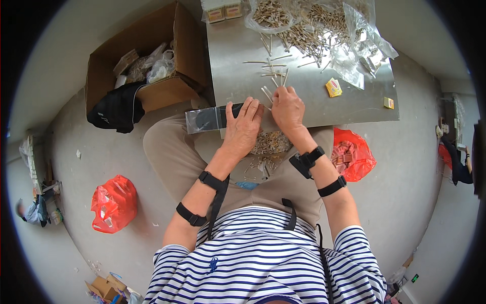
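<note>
At the near edge of the metal table, my left hand lies with fingers stretched over a flat black piece, thumb apart. A clear plastic zip bag with a dark panel sticks out to its left. Beside it, my right hand is closed on several thin sticks with pale tips; I cannot tell whether they are matches or swabs. More loose sticks lie just beyond my fingers. Below my hands, between my legs, a heap of similar sticks is partly hidden.
A large stick pile and crumpled clear plastic cover the table's far side. Small yellow boxes lie on the right. An open cardboard box stands left. Red bags sit on the floor on both sides.
</note>
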`<action>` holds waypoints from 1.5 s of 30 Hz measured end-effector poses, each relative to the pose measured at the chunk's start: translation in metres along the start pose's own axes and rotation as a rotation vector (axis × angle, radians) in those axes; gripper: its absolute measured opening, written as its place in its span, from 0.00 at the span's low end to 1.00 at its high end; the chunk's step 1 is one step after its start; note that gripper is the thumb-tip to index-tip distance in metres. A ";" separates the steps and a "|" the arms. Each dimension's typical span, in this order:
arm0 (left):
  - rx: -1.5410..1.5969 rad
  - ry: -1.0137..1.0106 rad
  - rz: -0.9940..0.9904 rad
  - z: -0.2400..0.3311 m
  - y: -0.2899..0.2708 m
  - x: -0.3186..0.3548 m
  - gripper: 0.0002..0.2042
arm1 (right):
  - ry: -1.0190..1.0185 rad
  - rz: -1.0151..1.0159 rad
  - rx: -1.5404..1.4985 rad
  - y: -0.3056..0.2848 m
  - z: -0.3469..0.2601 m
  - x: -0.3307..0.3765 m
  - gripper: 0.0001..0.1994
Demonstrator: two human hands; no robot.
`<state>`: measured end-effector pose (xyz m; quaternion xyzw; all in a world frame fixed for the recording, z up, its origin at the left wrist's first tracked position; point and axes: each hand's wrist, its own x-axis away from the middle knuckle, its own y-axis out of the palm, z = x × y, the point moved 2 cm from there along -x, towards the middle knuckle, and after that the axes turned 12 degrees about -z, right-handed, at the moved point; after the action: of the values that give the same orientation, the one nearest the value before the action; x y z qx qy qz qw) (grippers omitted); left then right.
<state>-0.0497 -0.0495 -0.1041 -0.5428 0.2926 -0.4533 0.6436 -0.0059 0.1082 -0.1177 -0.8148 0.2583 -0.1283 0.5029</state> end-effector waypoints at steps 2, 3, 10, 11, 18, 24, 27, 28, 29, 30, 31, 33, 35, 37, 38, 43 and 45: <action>0.095 0.025 0.047 0.002 -0.002 -0.001 0.25 | 0.028 -0.040 -0.036 0.010 0.001 0.006 0.02; 0.094 0.026 0.047 0.002 -0.002 -0.001 0.25 | 0.029 -0.039 -0.037 0.014 -0.001 0.006 0.02; 0.075 0.034 0.058 -0.003 0.001 0.005 0.24 | -0.163 -0.073 -0.141 0.025 -0.013 0.001 0.01; 0.070 0.026 0.059 -0.005 0.003 0.006 0.25 | -0.153 -0.103 -0.165 0.023 -0.014 0.000 0.01; 0.038 0.028 -0.017 -0.004 -0.004 -0.001 0.33 | -0.145 -0.106 0.038 0.014 -0.001 -0.003 0.04; 0.052 0.025 -0.035 -0.005 -0.006 -0.002 0.33 | -0.048 0.081 0.053 -0.001 0.000 -0.006 0.08; 0.036 0.028 -0.042 -0.003 -0.010 -0.003 0.33 | -0.033 0.077 0.005 0.007 0.005 -0.005 0.06; 0.075 0.034 -0.031 -0.002 -0.011 -0.003 0.31 | -0.085 0.088 -0.010 0.010 0.003 -0.003 0.05; 0.114 0.041 -0.020 -0.001 -0.013 -0.004 0.29 | -0.136 0.099 -0.025 0.014 0.001 -0.002 0.05; 0.113 0.039 -0.020 -0.001 -0.012 -0.003 0.29 | -0.137 0.098 -0.027 0.018 -0.004 -0.001 0.05; 0.101 0.040 -0.016 -0.001 -0.012 -0.002 0.28 | -0.215 0.086 -0.040 0.023 -0.011 -0.001 0.04; 0.089 0.041 -0.011 -0.001 -0.010 -0.001 0.27 | -0.293 0.074 -0.053 0.024 -0.015 0.000 0.04; 0.123 0.054 0.027 0.000 -0.010 -0.001 0.26 | -0.241 0.006 -0.142 0.020 -0.009 -0.002 0.03; 0.086 0.028 -0.006 -0.002 -0.006 -0.001 0.29 | -0.242 0.051 -0.129 0.008 -0.009 0.002 0.04; 0.048 0.005 -0.040 -0.004 -0.004 -0.001 0.32 | -0.240 0.097 -0.114 0.004 -0.011 0.005 0.05; 0.066 -0.032 0.008 -0.002 -0.008 -0.001 0.32 | -0.334 0.043 -0.002 0.005 -0.014 0.027 0.09; 0.097 -0.033 0.041 -0.001 -0.011 0.000 0.30 | -0.383 0.049 0.042 0.007 -0.015 0.030 0.11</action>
<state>-0.0540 -0.0497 -0.0935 -0.5122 0.2706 -0.4449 0.6831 0.0100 0.0779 -0.1188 -0.8071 0.1748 0.0362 0.5628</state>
